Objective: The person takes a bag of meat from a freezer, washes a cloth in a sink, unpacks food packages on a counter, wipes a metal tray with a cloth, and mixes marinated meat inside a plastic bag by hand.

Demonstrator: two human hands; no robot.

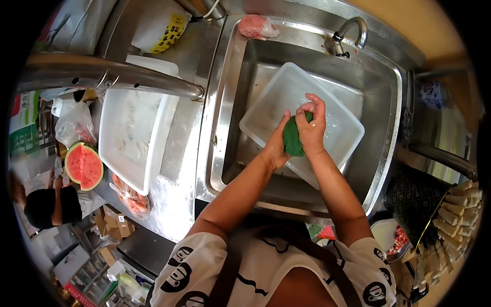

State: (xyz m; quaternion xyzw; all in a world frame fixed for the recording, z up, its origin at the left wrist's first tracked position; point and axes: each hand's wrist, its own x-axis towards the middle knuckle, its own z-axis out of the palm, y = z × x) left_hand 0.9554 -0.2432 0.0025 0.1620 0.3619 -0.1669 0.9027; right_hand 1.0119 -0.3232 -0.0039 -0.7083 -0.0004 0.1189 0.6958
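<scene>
Gripping a green cloth point(293, 139), possibly a soft pad given the blur, between the left hand point(276, 147) and the right hand point(312, 130). Closing the left hand against the left side of the green cloth, extending the thumb upward along it and hiding most of the other fingers from view. Curling the right hand over the top and right side, bending the fingers with small gaps between them and raising 1 fingertip clear of the green cloth. Positioning the green cloth above the near half of a white tub point(266, 108). Seating the tub at an angle inside a metal sink point(377, 102).

Showing a faucet point(360, 36) at the far right rim of the sink, and a pink bundle in clear plastic point(254, 26) at the far left corner. Displaying on the counter point(176, 176) to the left: 1 white tray point(128, 120) crossing under a metal pole point(128, 77), 1 white bag with a yellow label point(161, 29), 1 cut watermelon point(84, 166) and 1 clear bag of orange-red food point(132, 197). Including 1 co-worker point(53, 205) in a dark top at far left, well apart from both hands.
</scene>
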